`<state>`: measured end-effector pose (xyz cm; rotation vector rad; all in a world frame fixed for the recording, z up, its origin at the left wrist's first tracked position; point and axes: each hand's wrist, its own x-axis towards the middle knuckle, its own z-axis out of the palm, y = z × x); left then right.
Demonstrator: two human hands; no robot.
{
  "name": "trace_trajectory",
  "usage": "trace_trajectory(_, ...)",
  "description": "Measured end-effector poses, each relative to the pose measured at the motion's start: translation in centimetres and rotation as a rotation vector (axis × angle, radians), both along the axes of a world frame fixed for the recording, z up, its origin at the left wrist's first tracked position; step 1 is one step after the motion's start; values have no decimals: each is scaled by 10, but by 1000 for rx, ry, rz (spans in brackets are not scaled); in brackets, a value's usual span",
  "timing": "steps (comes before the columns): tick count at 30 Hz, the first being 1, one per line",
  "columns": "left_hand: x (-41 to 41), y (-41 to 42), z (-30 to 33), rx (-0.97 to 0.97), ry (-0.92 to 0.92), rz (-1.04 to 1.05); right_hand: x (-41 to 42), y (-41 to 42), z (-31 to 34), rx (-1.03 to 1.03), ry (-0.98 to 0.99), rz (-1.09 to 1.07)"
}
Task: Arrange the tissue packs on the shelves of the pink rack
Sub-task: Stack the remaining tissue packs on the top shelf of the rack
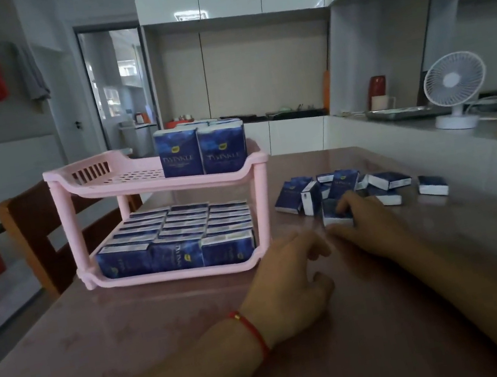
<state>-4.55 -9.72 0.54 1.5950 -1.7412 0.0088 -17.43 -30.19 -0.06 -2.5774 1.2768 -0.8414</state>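
Lower shelf of pink rack [157,184] filled, upper partly; one tissue pack [337,217] is gripped by right hand [365,227], left hand [285,284] relaxed, loose packs [388,180] beyond remain.

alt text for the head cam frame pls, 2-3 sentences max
A person's right hand grips a dark blue tissue pack from a loose pile on a glossy pink-brown table, while the left hand hovers open beside it. To the left stands a pink plastic two-tier rack, lower shelf full of packs, upper shelf part filled.
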Motion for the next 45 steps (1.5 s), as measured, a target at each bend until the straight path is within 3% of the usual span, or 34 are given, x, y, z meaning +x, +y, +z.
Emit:
trace_trajectory(4, 4, 2, 3, 29, 143, 0, -1, 14, 13, -85, -54, 33)
trace_trajectory(8, 2, 7, 4, 3, 225, -18, -15, 29, 43, 174, -362, 215)
trace_trajectory(12, -5, 7, 6, -11, 287, 24, -27, 50, 49, 352, -286, 471)
trace_trajectory(17, -8, 7, 6, -34, 159, 90, -28, 57, 52, 526, -292, 621)
trace_trajectory(20, -6, 7, 6, -28, 139, 78, -20, 60, 42, 578, -366, 576)
trace_trajectory(22, -4, 7, 5, -24, 182, 64, -8, 54, 28, 429, -393, 386)
trace_trajectory(24, -4, 8, 5, -19, 238, 40, 8, 39, 17, 264, -311, 200)
trace_trajectory(26, -3, 8, 4, -26, 268, 15, 24, 19, 16, 228, -209, 107)
trace_trajectory(30, 2, 9, 0, -59, 323, -17, 60, -21, 27, 84, 245, 86)
trace_trajectory(31, 2, 8, -1, -68, 332, -29, 65, -24, 27, 76, 280, 64)
trace_trajectory(33, 3, 8, -2, -90, 338, -50, 66, -19, 25, 82, 146, 6)
trace_trajectory(36, 4, 8, -2, -90, 369, -59, 46, -8, 21, 107, -258, -29)
trace_trajectory(40, 5, 7, -2, -102, 433, -36, 8, 24, 31, 474, -738, 218)
trace_trajectory(42, 4, 9, -1, -90, 449, -38, -6, 43, 34, 588, -845, 325)
trace_trajectory(45, 4, 7, -1, -80, 460, -52, -19, 56, 36, 688, -852, 490)
